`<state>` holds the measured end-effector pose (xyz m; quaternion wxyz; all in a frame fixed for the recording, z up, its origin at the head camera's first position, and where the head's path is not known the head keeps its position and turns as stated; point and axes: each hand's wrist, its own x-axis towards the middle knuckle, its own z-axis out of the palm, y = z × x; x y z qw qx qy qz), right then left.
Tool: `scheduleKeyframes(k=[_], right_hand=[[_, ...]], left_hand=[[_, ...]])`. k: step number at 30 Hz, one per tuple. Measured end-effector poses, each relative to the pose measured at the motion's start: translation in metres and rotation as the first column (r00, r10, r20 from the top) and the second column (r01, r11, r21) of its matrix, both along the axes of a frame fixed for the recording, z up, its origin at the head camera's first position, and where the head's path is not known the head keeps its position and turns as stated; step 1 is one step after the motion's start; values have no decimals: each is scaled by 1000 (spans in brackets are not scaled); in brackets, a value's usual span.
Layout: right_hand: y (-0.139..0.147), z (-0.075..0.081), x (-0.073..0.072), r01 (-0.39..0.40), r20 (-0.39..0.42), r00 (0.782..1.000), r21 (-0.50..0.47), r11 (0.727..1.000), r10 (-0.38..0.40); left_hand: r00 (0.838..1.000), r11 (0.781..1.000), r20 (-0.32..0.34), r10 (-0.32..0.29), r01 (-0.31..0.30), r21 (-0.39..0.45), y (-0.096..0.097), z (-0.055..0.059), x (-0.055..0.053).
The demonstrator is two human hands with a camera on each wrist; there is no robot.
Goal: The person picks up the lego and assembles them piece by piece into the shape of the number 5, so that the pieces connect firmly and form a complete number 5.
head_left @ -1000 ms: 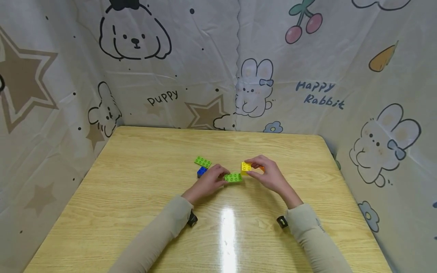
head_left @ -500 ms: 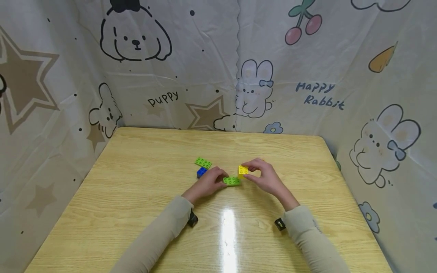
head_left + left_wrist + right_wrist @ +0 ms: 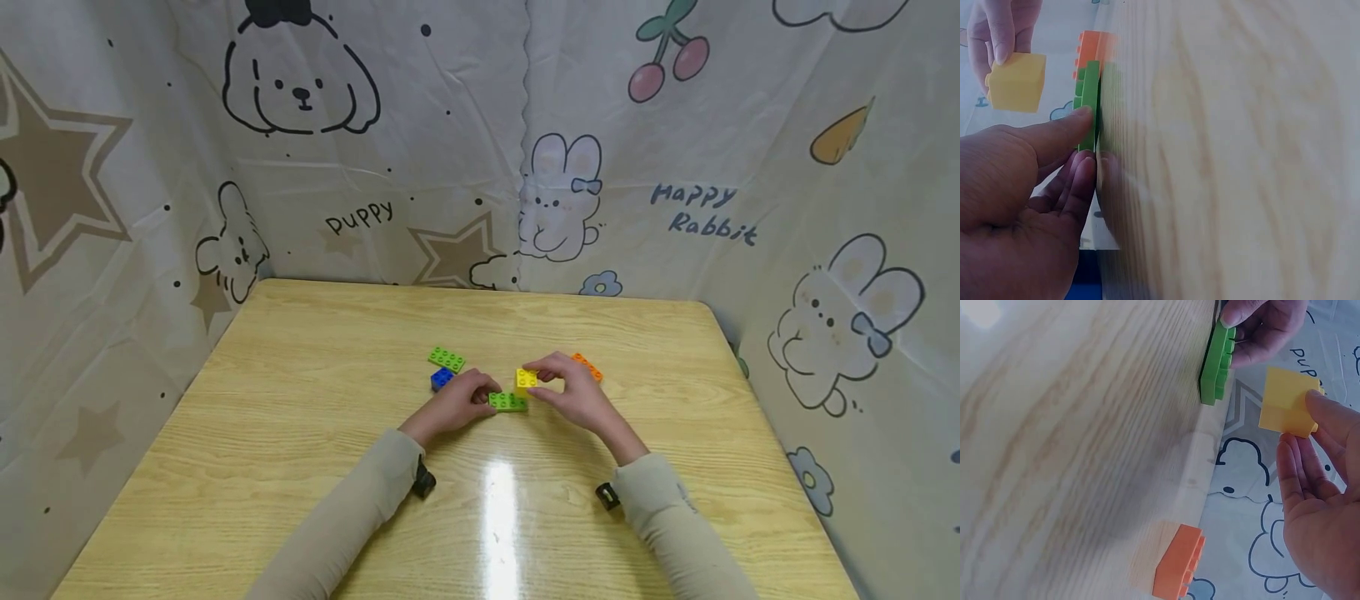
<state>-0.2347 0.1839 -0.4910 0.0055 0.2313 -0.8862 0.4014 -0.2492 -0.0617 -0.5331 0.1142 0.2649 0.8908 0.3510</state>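
In the air near the right end of a green block (image 3: pixel 507 402), I hold a yellow block (image 3: pixel 525 381) pinched between the thumb and fingers of my right hand (image 3: pixel 576 393). My left hand (image 3: pixel 453 404) pinches the green block's other end, low at the desk (image 3: pixel 225 433). Beyond it lie a blue block (image 3: pixel 442 379) and a second green brick (image 3: pixel 446 359); past my right hand rests an orange block (image 3: pixel 588 367).

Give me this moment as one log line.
left hand: pinches nearer flat green plastic brick | right hand: holds yellow cube-shaped plastic brick aloft | contact between the two: none
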Motion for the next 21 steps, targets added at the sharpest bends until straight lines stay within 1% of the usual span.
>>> scheduleKeyframes(k=[3, 10, 15, 21], right_hand=[[-2, -1, 1, -4, 13, 1000, -7, 1000, 4], [-6, -4, 2, 3, 33, 999, 19, 1000, -4], [-8, -6, 3, 3, 55, 998, 18, 1000, -4], [-9, -10, 2, -9, 56, 998, 13, 1000, 8]], left_hand=[[1000, 1000, 6, 7, -7, 0, 0, 0, 0], [1000, 1000, 9, 14, -14, 0, 0, -1, -1], [1000, 1000, 13, 16, -16, 1, 0, 0, -1], [1000, 1000, 8, 6, -6, 6, -1, 1, 0]])
